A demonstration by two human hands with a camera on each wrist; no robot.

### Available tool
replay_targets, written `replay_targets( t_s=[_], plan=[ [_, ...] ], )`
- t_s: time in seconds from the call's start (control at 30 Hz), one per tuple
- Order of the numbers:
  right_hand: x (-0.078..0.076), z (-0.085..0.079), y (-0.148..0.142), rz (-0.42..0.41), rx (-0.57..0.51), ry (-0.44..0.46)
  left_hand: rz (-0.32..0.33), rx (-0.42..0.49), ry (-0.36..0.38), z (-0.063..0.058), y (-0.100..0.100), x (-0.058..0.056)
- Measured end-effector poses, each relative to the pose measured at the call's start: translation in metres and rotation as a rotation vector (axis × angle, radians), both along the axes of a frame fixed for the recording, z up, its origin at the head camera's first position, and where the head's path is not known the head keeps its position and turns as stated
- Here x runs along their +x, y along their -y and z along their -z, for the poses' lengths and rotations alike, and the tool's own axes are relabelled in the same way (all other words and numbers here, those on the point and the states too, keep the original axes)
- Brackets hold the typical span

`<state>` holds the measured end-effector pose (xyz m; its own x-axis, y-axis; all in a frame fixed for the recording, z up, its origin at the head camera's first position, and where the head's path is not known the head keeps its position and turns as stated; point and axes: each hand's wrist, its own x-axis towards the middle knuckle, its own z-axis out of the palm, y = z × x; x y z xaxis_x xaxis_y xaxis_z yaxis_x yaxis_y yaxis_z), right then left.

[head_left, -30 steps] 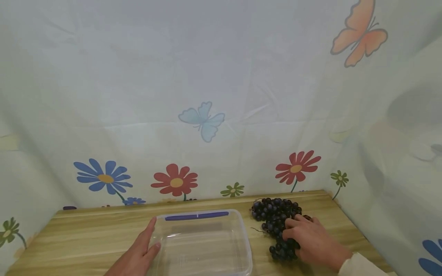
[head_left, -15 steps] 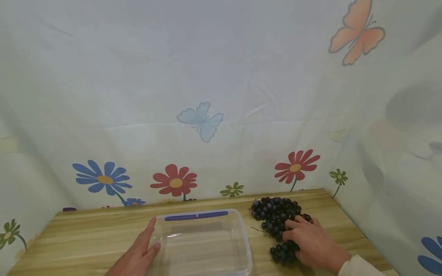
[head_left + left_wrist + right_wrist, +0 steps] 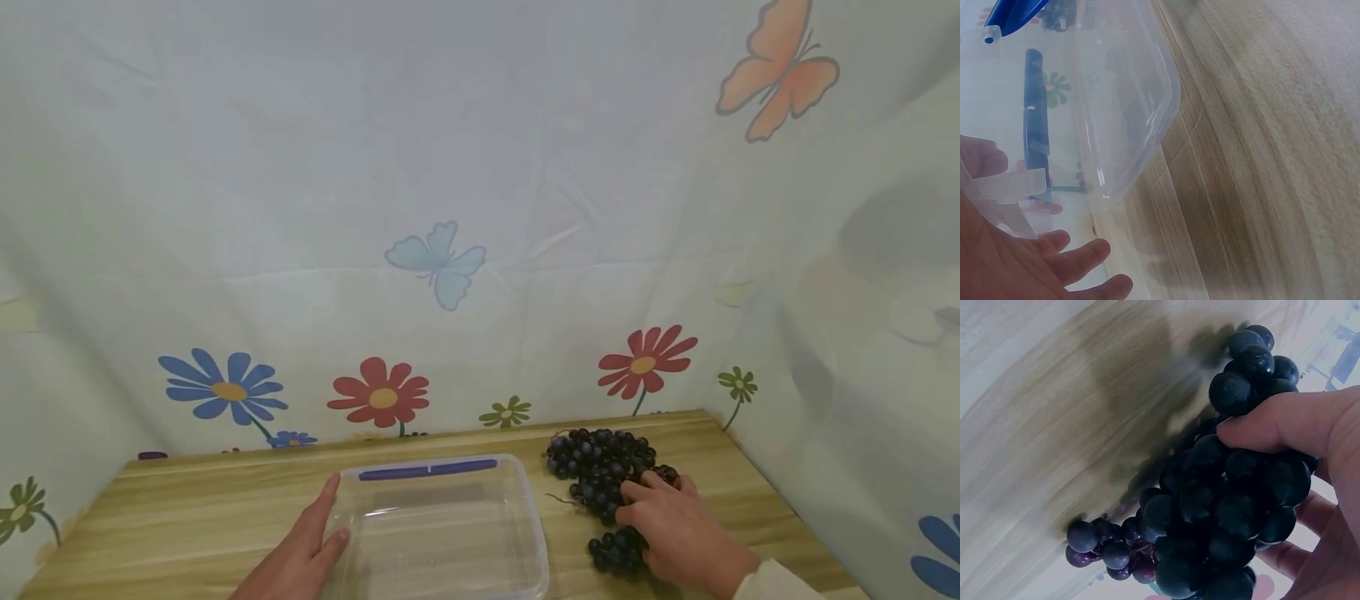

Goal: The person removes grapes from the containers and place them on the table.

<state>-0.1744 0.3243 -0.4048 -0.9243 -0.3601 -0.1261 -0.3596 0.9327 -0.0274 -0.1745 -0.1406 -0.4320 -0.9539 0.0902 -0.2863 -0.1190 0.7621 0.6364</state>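
A clear plastic food container [image 3: 537, 533] with blue clips stands on the wooden table, its inside showing only bare bottom in the head view. At its left side my left hand [image 3: 296, 554] touches the wall, fingers mostly straight and thumb near the rim. In the left wrist view, the left hand [image 3: 1016, 265] lies by a clear side flap, fingers extended past the container [image 3: 1129, 100]. To the right lies a dark bunch of grapes [image 3: 596, 458]. My right hand [image 3: 682, 529] grips it, with the thumb pressed across the grapes [image 3: 1229, 506] in the right wrist view.
The wooden tabletop [image 3: 202, 508] ends at a white curtain [image 3: 300, 208] printed with flowers and butterflies. More curtain rises along the right and left sides. A thin bare stem [image 3: 561, 499] sticks out from the grapes toward the container.
The lower end of the grapes has shifted slightly down and right under my right hand. My left hand and the container have stayed put.
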Motion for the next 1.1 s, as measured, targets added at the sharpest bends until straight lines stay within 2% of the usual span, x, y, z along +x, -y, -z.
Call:
replay_targets(
  t_s=[0.2, 0.5, 0.9, 1.1],
  plan=[
    [-0.003, 0.003, 0.001, 0.052, 0.021, 0.028, -0.007, 0.002, 0.005, 0.001, 0.0, 0.0],
    [-0.005, 0.009, -0.003, 0.046, -0.013, -0.009, -0.011, 0.011, 0.006, 0.001, -0.001, 0.0],
    [-0.005, 0.016, -0.006, 0.087, -0.015, 0.018, -0.025, -0.01, 0.015, 0.001, -0.005, 0.002],
    [-0.003, 0.023, -0.006, 0.088, -0.01, -0.02, -0.023, -0.007, 0.009, 0.001, -0.004, 0.003]
  ],
)
